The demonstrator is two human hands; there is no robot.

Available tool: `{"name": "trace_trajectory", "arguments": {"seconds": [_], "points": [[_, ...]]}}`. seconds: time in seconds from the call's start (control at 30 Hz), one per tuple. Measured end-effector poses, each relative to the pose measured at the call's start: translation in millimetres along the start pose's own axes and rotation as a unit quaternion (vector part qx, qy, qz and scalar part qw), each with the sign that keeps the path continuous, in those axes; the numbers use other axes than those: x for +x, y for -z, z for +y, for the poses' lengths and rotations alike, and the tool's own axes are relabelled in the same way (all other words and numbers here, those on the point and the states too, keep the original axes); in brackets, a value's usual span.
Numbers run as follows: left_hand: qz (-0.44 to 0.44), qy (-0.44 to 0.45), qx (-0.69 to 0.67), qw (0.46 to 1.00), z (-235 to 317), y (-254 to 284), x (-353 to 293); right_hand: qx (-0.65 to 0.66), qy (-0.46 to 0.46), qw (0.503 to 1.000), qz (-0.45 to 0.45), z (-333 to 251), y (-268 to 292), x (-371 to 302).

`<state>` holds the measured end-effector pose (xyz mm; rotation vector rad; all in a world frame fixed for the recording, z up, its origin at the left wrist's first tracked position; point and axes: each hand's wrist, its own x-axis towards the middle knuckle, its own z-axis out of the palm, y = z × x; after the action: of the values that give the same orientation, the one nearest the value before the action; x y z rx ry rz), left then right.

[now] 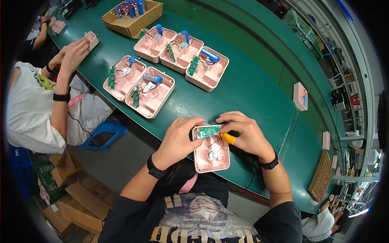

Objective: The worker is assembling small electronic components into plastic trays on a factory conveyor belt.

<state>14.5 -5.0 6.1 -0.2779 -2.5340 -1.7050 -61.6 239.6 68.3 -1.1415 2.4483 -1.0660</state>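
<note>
Pink plastic housing (211,150) sitting at near edge of green bench (251,89), green circuit board (209,131) lying in its top end. Left hand (180,137) clamping housing's left side; right hand (245,133) gripping yellow-handled tool (228,138) against board. Five more open pink housings (150,91) lying farther back, cardboard box (131,16) beyond.

open pink shell (211,153), green board (209,130) inside

Smooth pink plastic shell (211,154)
</note>
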Motion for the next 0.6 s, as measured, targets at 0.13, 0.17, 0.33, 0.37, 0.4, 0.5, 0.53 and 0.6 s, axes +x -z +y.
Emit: {"name": "trace_trajectory", "arguments": {"seconds": [0.13,0.17,0.33,0.37,0.4,0.5,0.53,0.6], "points": [[0.011,-0.039,0.031,0.999,0,-1,-2,0.001,-0.011,1.000,0.009,-8,-3,-2],[0.009,-0.042,0.034,0.998,0,-1,-3,-0.001,-0.009,1.000,0.014,-10,-5,-2],[0.003,-0.062,0.045,0.997,2,0,-2,-0.036,-0.032,0.999,0.015,-11,-11,-5],[0.002,-0.067,0.047,0.997,3,0,-2,-0.055,-0.025,0.998,0.016,-11,-11,-4],[0.000,-0.067,0.046,0.997,3,-1,-2,-0.073,-0.020,0.997,0.016,-11,-12,-4],[0.005,-0.106,0.091,0.990,3,-1,-2,-0.111,-0.010,0.994,0.010,-11,-14,-3],[0.004,-0.107,0.091,0.990,3,-1,-1,-0.132,-0.004,0.991,0.003,-11,-15,-3],[0.000,-0.113,0.105,0.988,4,0,-2,-0.152,0.002,0.988,-0.004,-11,-17,-3]]}}
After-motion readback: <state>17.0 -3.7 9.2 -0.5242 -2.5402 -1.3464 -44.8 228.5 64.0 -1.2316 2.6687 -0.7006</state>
